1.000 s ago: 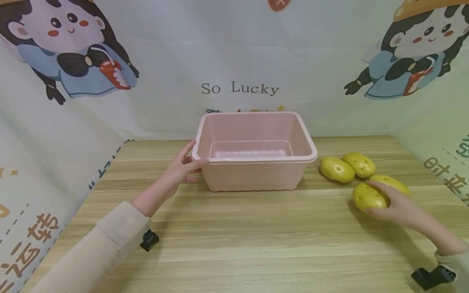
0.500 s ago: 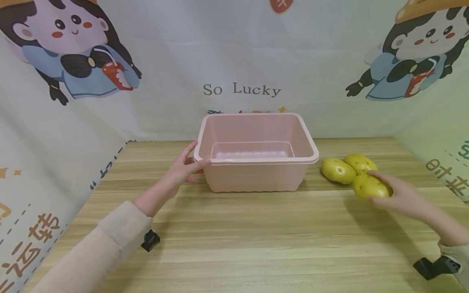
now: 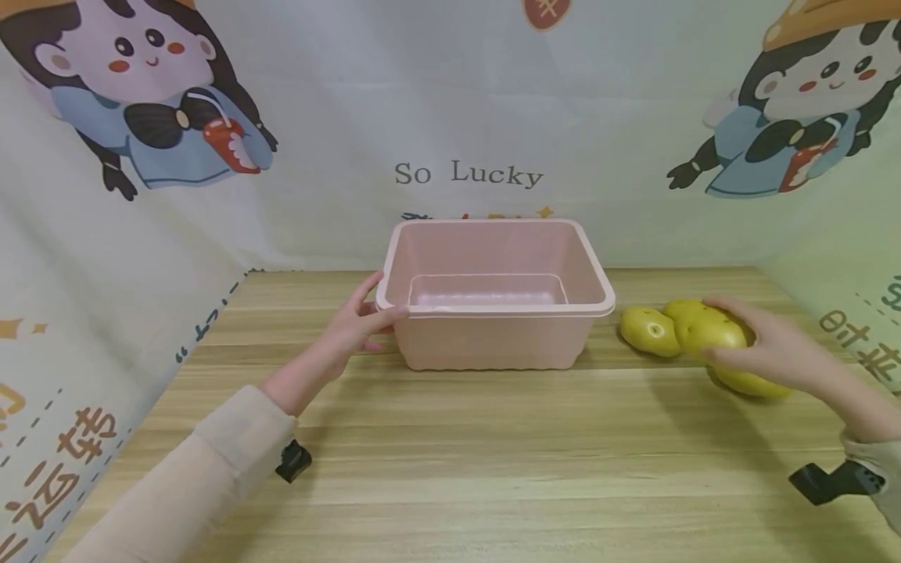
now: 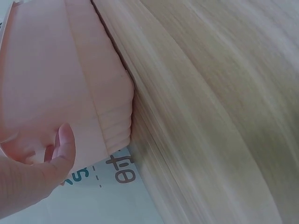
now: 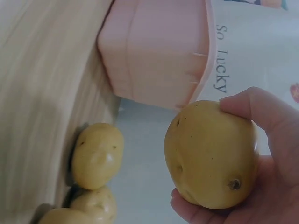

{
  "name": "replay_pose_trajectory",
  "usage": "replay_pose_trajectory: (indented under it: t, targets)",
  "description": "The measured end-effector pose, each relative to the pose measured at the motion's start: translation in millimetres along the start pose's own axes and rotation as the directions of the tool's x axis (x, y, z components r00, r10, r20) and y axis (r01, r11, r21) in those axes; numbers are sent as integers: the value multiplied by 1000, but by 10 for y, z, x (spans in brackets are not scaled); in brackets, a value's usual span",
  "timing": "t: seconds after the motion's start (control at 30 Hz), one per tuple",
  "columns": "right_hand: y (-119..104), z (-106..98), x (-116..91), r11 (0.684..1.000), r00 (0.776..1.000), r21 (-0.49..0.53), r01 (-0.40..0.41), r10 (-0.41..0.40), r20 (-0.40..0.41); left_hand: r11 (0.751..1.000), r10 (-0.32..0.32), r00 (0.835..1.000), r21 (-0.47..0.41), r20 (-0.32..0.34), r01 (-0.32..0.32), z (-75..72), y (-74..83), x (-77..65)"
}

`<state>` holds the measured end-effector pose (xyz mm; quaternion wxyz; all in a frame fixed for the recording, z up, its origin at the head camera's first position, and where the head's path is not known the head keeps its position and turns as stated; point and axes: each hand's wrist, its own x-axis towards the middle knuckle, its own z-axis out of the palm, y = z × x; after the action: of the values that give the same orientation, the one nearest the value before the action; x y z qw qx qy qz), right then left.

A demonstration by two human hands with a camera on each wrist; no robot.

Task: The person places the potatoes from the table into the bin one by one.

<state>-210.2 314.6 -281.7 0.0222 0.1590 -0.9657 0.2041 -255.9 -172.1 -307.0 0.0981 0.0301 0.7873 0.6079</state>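
A pink plastic bin (image 3: pixel 493 342) stands upright at the back of the table, its inside bare in the head view. My left hand (image 3: pixel 349 322) holds the bin's left front corner, thumb over the rim and fingers along the outer side. Off to the right, my right hand (image 3: pixel 781 348) grips a yellow potato (image 5: pixel 210 154) between thumb and fingers, raised above the tabletop. Nearby lie a left potato (image 3: pixel 647 331), a back potato (image 3: pixel 680 308) partly hidden behind the held one, and a front potato (image 3: pixel 752 381) partly under the hand.
The wood-grain table (image 3: pixel 479 469) stretches out in front of the bin. A pale printed cloth (image 3: pixel 464 102) hangs behind and along both sides. Black wrist cameras show below each sleeve.
My right hand has lifted the potato off the table and moved it upward in the view, revealing the front potato. My left hand keeps its hold on the bin.
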Motion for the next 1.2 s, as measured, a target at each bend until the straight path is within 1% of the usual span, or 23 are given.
replay_pose_trajectory:
  t: [0.33, 0.57, 0.67, 0.8, 1.0, 1.2]
  targets:
    - [-197, -123, 172, 1000, 1000, 0, -1, 1, 13, 1000, -4, 1000, 10, -8, 4, -14, -4, 2]
    - [-308, -177, 282, 1000, 1000, -22, -2, 2, 7, 1000, -1, 1000, -9, -2, 1, -15, 19, -5]
    - [-368, -188, 315, 999, 1000, -32, -20, 20, 4, 1000, 1, 1000, -9, 1, -1, -10, 20, -7]
    - [-439, -208, 367, 999, 999, -29, -43, 43, 20, 1000, -1, 1000, -2, -1, 1, -9, 14, -4]
    - [-502, -236, 474, 1000, 999, -21, -13, 14, 51, 1000, -3, 1000, -4, -4, 3, -12, 3, 2]
    - [-594, -255, 561, 1000, 999, -4, 6, -6, 42, 1000, 1, 1000, -13, -6, -1, -6, 2, 0]
